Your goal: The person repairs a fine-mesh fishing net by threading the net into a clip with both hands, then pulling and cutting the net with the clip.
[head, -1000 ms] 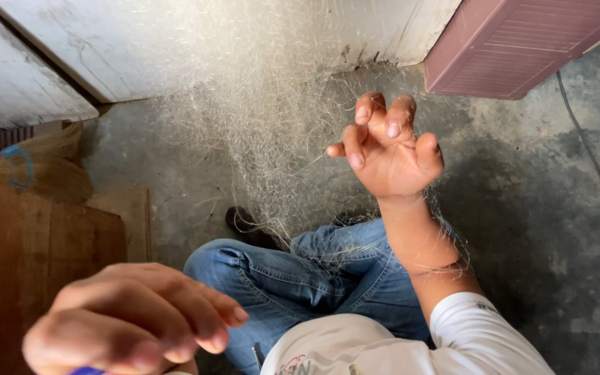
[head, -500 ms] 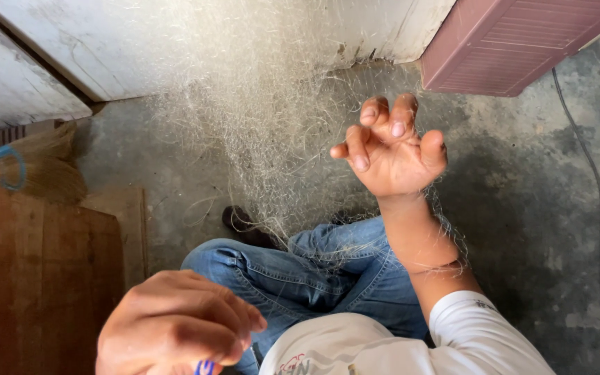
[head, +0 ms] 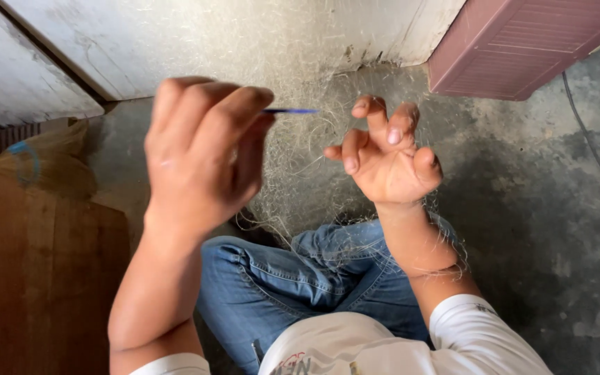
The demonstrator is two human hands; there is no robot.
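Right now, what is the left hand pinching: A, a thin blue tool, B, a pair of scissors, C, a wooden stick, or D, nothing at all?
A: a slim blue tool pokes out from the left hand, pointing toward the fine net and the right hand.

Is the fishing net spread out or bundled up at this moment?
Spread out: the fine net fans from the right hand across the floor toward the wall.

The fine, pale, translucent fishing net (head: pixel 293 149) looked like glossy monofilament; the thin blue needle (head: pixel 290 111) seemed smooth plastic. Faded blue denim jeans (head: pixel 300 285) looked soft; the grey concrete floor (head: pixel 522 201) was rough and matt.
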